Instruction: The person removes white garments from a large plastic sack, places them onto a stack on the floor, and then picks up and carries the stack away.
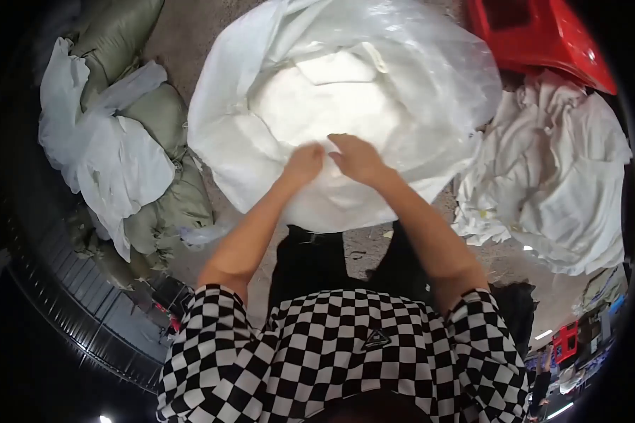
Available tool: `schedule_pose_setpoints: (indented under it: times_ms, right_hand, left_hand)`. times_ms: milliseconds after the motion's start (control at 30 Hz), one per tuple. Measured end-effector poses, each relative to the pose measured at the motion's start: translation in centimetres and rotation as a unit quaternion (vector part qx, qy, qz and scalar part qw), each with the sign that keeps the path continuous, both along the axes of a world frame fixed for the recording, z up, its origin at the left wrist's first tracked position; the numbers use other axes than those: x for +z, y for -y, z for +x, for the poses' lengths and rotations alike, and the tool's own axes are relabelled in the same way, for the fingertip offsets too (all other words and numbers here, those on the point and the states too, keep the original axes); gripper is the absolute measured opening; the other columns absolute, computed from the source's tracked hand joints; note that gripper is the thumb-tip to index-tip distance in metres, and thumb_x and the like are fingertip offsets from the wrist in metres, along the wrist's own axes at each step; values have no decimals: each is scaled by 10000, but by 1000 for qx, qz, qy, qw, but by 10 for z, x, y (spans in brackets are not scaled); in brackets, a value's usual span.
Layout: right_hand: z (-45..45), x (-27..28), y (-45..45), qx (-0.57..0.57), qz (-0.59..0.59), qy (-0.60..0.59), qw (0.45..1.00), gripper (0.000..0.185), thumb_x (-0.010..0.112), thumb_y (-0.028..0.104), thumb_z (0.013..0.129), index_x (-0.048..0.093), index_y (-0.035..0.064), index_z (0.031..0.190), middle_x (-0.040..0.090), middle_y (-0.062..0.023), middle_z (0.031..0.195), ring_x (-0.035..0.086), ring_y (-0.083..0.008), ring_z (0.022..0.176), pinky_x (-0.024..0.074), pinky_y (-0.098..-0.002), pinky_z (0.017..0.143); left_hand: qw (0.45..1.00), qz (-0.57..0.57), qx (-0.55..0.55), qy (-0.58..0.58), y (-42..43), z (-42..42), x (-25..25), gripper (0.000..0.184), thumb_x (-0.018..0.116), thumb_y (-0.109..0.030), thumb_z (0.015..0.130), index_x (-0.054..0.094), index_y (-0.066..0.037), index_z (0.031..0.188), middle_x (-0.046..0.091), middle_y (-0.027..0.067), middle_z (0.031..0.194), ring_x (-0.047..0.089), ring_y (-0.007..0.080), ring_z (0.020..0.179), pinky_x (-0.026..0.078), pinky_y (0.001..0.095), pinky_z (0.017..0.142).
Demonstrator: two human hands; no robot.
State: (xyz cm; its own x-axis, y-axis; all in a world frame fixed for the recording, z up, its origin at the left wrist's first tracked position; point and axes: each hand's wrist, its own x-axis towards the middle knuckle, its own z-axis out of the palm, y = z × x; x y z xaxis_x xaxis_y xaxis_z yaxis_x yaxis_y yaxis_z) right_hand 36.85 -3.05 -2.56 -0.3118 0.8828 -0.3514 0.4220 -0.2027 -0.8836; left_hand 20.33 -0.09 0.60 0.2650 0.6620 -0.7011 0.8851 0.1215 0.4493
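A large white plastic bag (240, 63) stands open in front of me, its rim spread wide, with white folded material (324, 106) inside. Over the near part of the opening, my left hand (305, 163) has its fingers curled together, blurred by motion. Close beside it on the right, my right hand (358, 158) is bent inward, its index finger pointing toward the left hand. A narrow gap shows between the two hands. What the fingers pinch, if anything, is too small or blurred to make out.
Green-grey sacks (155, 120) with white plastic sheeting (123, 155) over them lie at the left. A heap of white cloth (543, 169) is at the right, below a red plastic object (550, 42). Bare brown floor (183, 28) shows between things.
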Motion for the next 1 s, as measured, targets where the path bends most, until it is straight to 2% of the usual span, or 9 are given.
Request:
schedule_pose_setpoints:
  times_ms: [67,133,200,267,367,567,667,767,1000]
  right_hand:
    - [-60,-16,-5,94,-99,32,990,461,550,223,787,436,36,1192,551,-188,1081,517,-324,1024,407,-388,865]
    - [-114,-1,10,130,-264,-60,954,506,513,227,799,375,-14,1223,520,-223,1123,498,-335,1053,376,-393,902]
    - [-181,0,48,251,-202,-273,907,456,418,226,840,381,30,1251,486,-240,1173,471,-352,1086,331,-387,951]
    - [-204,68,34,162,-378,-290,864,429,426,226,840,416,72,1241,503,-234,1139,472,-354,1075,337,-403,939]
    - [-255,77,14,257,-316,-250,878,432,435,261,850,425,84,1244,500,-216,1141,456,-345,1089,345,-415,930]
    - [-259,-9,-82,266,-132,-109,949,389,454,290,858,496,92,1190,486,-185,1181,487,-325,1061,365,-425,928]
    - [-247,-30,-200,378,-163,89,907,429,495,390,838,541,90,1140,559,-147,1104,523,-248,1029,384,-381,919]
    - [-238,-124,-298,364,121,69,921,360,531,322,829,589,38,1042,601,-125,1037,561,-267,953,437,-349,835]
    - [-353,-66,-274,536,90,327,773,351,500,346,835,610,32,948,607,-164,955,570,-301,893,444,-376,790]
  left_hand:
    - [989,131,68,31,-27,-35,-19,205,464,-154,794,551,8,885,589,192,846,567,352,818,429,413,730]
    - [999,-10,40,-19,-41,-89,-31,265,491,-195,806,554,-20,994,592,166,954,560,301,903,424,367,800]
    - [991,-82,-48,-98,-39,-160,-45,415,532,-266,797,497,-28,1135,531,167,1117,493,285,1049,372,349,906]
    - [964,-120,-99,-216,-41,-222,-29,681,580,-376,755,342,-15,1282,370,187,1300,339,297,1218,257,353,1018]
    - [946,-139,-34,-291,-52,-308,-20,958,610,-496,695,125,-23,1373,202,193,1403,205,294,1301,176,354,1065]
    - [922,-210,-1,-327,-75,-310,-42,813,570,-430,743,196,-41,1352,310,160,1360,283,280,1267,198,407,1053]
    - [930,-10,-146,-338,-32,-288,-56,539,525,-259,788,374,-58,1264,413,124,1278,372,243,1200,221,479,1019]
    - [938,144,-252,-190,0,-299,-99,353,480,-120,769,508,-64,1117,468,97,1205,439,227,1097,257,511,963]
    - [940,324,72,77,-40,-260,-30,276,522,-75,704,539,-19,974,495,144,1069,477,276,987,385,410,857]
